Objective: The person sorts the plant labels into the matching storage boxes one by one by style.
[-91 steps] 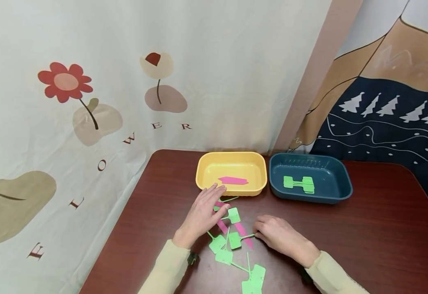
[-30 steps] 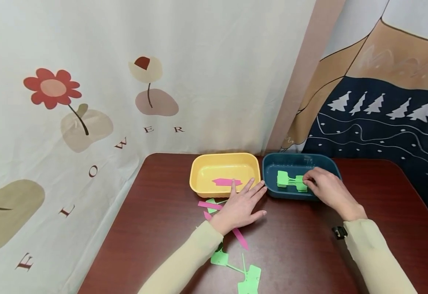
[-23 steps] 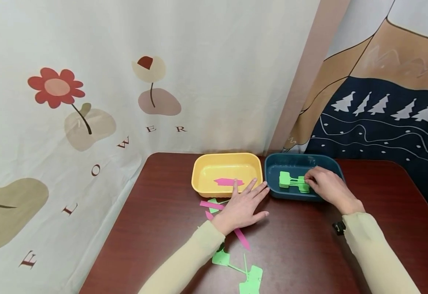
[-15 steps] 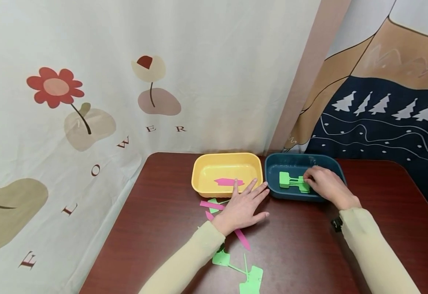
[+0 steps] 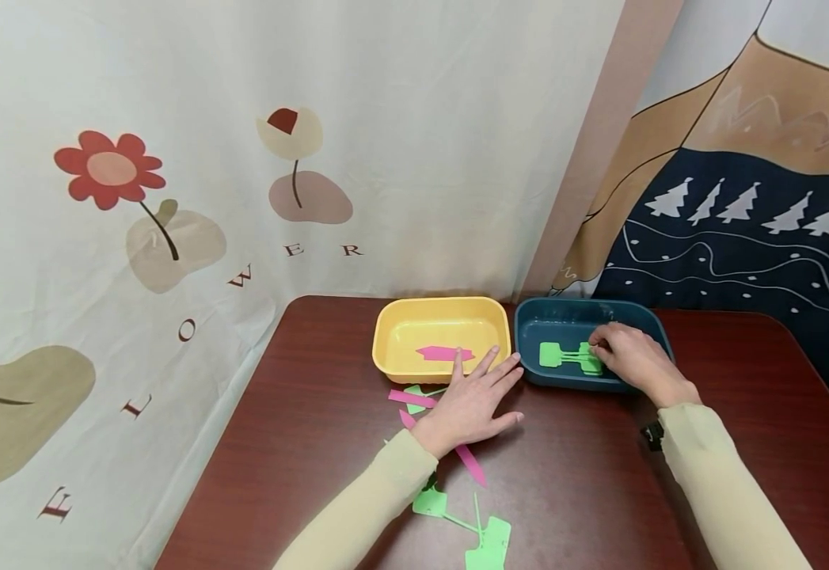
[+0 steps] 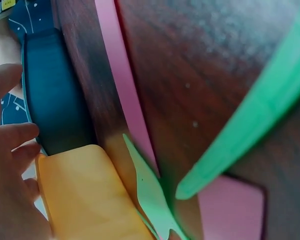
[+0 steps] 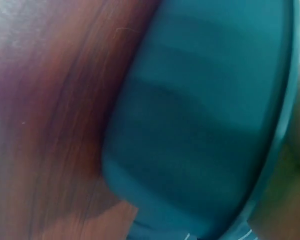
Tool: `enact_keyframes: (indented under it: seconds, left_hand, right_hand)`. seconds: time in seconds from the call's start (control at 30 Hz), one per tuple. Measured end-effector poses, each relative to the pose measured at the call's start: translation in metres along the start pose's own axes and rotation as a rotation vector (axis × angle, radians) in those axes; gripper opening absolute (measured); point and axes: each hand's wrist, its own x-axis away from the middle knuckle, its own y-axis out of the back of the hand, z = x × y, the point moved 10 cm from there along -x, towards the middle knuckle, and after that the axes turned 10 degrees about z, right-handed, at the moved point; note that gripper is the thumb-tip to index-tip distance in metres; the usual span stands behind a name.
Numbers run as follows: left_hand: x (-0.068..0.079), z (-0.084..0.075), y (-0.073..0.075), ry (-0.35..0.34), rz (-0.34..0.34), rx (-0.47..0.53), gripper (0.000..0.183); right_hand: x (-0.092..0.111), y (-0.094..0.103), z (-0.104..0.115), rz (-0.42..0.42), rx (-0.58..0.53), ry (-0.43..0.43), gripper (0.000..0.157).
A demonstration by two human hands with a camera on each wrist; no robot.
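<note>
My right hand (image 5: 628, 356) reaches over the front of the dark blue tray (image 5: 592, 381), its fingertips pinching the right end of a green T-shaped plant label (image 5: 590, 362). This label lies with other green labels (image 5: 549, 354) in that tray. My left hand (image 5: 467, 408) is spread open, fingertips at the front rim of the yellow tray (image 5: 385, 372), where a pink pointed plant label (image 5: 444, 353) lies. Beneath and beside the left forearm are more pink labels (image 5: 473, 465) and green labels (image 5: 431, 502). In the right wrist view the tray wall hides most of the hand.
Both trays stand side by side at the back of the brown table (image 5: 328, 356), against a printed curtain (image 5: 414, 158). Further green labels (image 5: 488, 546) lie at the near edge of the view. A green label's stem (image 6: 240, 125) looms close in the left wrist view.
My right hand has carried a green label from the table into the blue tray, and its wide left end has just dropped flat. My left hand has shifted right, over the pile.
</note>
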Motion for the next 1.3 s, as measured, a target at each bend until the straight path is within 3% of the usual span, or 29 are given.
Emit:
enact_keyframes:
  seconds: [0.13, 0.3, 0.53, 0.7, 0.93, 1.1, 1.3]
  left_hand:
    - [0.001, 0.003, 0.001, -0.003, -0.013, 0.056, 0.074]
    - [0.009, 0.009, 0.011, -0.036, -0.081, 0.182, 0.067]
    - [0.041, 0.030, 0.033, -0.097, -0.227, 0.306, 0.056]
    - [0.069, 0.046, 0.041, -0.125, -0.329, 0.295, 0.053]
    - [0.100, 0.053, 0.030, -0.157, -0.312, 0.205, 0.051]
    - [0.122, 0.054, 0.028, -0.196, -0.343, 0.189, 0.049]
    - [0.153, 0.067, 0.020, -0.170, -0.360, 0.151, 0.048]
  right_hand:
    - [0.013, 0.006, 0.003, -0.084, -0.009, 0.022, 0.023]
    - [0.037, 0.010, 0.010, -0.193, -0.021, 0.019, 0.028]
    - [0.071, 0.023, 0.016, -0.373, -0.054, -0.043, 0.032]
    - [0.088, 0.023, 0.018, -0.440, -0.032, -0.014, 0.034]
    - [0.104, 0.006, 0.009, -0.403, 0.019, -0.012, 0.045]
    - [0.106, -0.008, 0.001, -0.311, 0.029, -0.050, 0.060]
    - [0.104, -0.020, -0.002, -0.214, 0.023, -0.090, 0.077]
